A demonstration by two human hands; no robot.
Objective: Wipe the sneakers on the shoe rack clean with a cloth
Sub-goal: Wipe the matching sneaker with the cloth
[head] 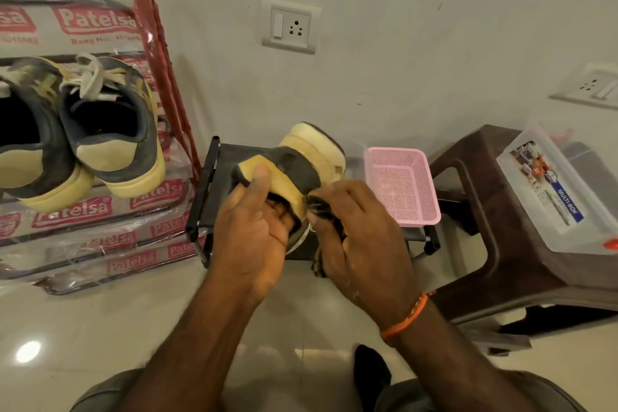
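Note:
My left hand (254, 231) grips a grey and cream sneaker (301, 160) by its heel, thumb on the cream heel tab, toe pointing away toward the wall. My right hand (361, 231) holds a dark cloth (317, 204) bunched in its fingers against the sneaker's right side near the heel. The sneaker is held above a small black shoe rack (207, 191). Two more grey and cream sneakers (110, 130) stand heel-toward-me on wrapped packages at the left.
A pink mesh basket (401, 184) sits on the rack's right end. A brown plastic stool (485, 217) carrying a clear lidded box (561, 197) stands at the right. Stacked plastic-wrapped packages (87, 231) and a red frame (157, 53) are at the left. Wall sockets are behind.

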